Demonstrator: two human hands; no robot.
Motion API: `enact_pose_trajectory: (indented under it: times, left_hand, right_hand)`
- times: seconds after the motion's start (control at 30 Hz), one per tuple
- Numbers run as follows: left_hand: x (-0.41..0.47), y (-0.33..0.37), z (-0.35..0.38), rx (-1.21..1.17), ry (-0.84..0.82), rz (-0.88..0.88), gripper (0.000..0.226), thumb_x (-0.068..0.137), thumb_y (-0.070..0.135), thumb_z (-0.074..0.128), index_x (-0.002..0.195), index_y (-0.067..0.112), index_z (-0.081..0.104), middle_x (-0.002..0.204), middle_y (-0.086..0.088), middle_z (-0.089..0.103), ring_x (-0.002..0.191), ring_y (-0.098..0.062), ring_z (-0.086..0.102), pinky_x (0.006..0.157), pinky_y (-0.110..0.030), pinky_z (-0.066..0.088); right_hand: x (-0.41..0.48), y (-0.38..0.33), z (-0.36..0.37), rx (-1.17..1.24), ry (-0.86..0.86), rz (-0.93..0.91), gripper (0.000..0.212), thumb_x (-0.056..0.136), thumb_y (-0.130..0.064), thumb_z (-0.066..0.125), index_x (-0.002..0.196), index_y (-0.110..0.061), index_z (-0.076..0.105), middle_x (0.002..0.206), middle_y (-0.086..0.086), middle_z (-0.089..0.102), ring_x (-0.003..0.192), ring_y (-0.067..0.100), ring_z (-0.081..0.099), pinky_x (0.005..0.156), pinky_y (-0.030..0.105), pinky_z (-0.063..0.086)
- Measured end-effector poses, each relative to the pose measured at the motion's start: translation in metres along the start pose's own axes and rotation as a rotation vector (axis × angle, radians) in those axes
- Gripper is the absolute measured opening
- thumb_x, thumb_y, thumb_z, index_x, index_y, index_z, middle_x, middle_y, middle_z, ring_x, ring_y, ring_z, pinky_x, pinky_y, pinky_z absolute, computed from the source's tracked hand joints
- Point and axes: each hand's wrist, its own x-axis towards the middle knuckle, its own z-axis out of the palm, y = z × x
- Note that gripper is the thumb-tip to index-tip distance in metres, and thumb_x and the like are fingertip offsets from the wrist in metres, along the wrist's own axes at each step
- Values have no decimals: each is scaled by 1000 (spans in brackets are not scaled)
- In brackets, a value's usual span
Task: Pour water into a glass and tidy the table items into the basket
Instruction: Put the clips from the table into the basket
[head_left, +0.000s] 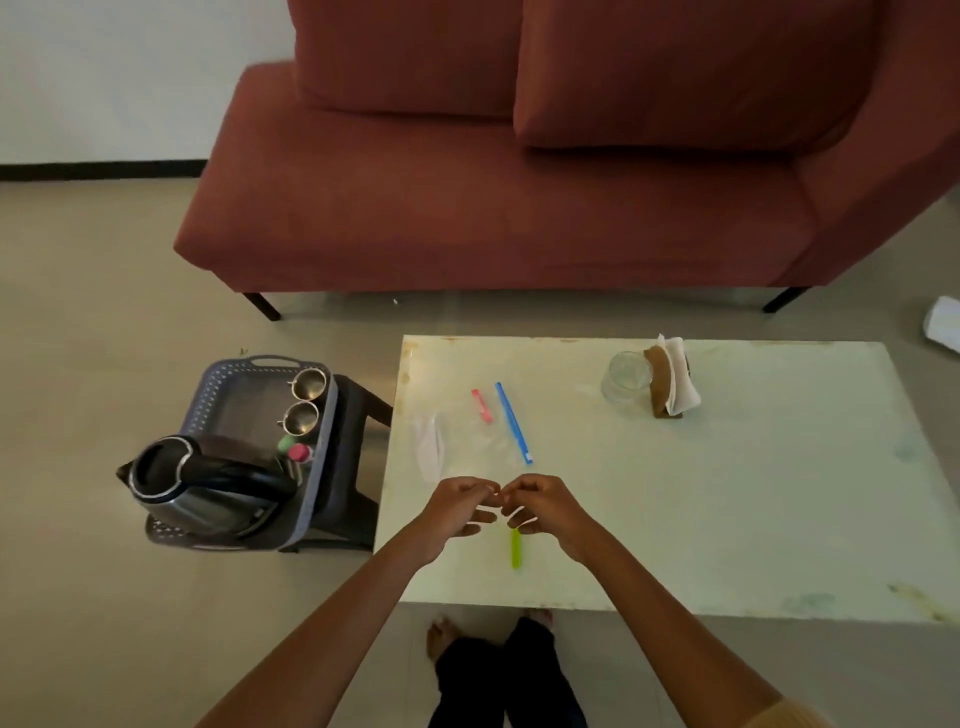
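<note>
Meeting over the near part of the pale bench: left hand and right hand, fingers curled and pinching together at the tips on something small and pale; what it is, cannot tell. Lying just below the right hand, a green stick. Resting farther out, a blue stick beside a shorter red stick, with a clear wrapper to their left. Standing at the far side, an empty glass touching a napkin holder. Sitting on a stool left of the bench, a basket holding a kettle and two steel cups.
</note>
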Motion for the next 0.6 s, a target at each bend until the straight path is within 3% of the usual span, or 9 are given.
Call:
enact_pose_trajectory:
  times: [0.17, 0.33, 0.47, 0.6]
  left_hand:
    - [55, -22, 7, -96, 9, -59, 24, 94, 22, 47, 109, 15, 64, 102, -3, 69, 88, -16, 65, 75, -23, 48]
    - [103, -60, 4, -206, 95, -92, 22, 93, 15, 45, 105, 15, 64, 96, -1, 69, 84, -16, 64, 76, -25, 48]
    - [126, -91, -3, -275, 124, -120, 19, 95, 13, 46, 100, 14, 64, 93, -2, 68, 81, -18, 63, 75, -26, 45]
    - [139, -110, -10, -300, 138, -130, 17, 96, 14, 46, 99, 14, 63, 93, -3, 68, 82, -18, 62, 75, -26, 46]
  right_hand:
    - [61, 42, -9, 63, 40, 123, 19, 88, -5, 48, 86, -10, 67, 76, 7, 65, 61, 17, 60, 58, 22, 49]
    - [134, 75, -15, 160, 269, 222, 14, 86, -3, 50, 87, -14, 59, 70, 5, 58, 50, 14, 56, 49, 21, 44]
    - [178, 87, -22, 395, 389, 226, 29, 87, -5, 54, 113, -15, 49, 77, 6, 55, 62, 19, 56, 58, 29, 48]
    - [207, 87, -19, 425, 395, 192, 27, 90, -12, 56, 111, -21, 43, 80, 6, 57, 63, 19, 57, 60, 29, 49]
